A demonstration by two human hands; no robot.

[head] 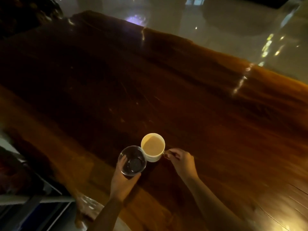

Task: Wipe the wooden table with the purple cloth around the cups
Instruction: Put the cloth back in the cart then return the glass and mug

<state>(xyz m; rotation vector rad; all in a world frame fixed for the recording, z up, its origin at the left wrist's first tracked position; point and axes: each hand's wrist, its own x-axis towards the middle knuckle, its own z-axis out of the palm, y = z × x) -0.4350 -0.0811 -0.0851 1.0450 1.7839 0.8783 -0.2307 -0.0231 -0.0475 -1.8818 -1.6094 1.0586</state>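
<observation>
A white mug (pixel 153 147) with pale brown drink stands near the front of the long dark wooden table (pixel 183 105). My right hand (pixel 179 160) pinches its handle on the right side. A clear glass (pixel 132 160) touches the mug's left side, and my left hand (pixel 123 179) is wrapped around the glass from below. The purple cloth is not in view.
The table's far edge runs diagonally from upper left to right, with a shiny pale floor (pixel 208 22) beyond it. At the lower left stand a dark chair or frame with grey bars (pixel 33 200) and a patterned fabric piece (pixel 88 209).
</observation>
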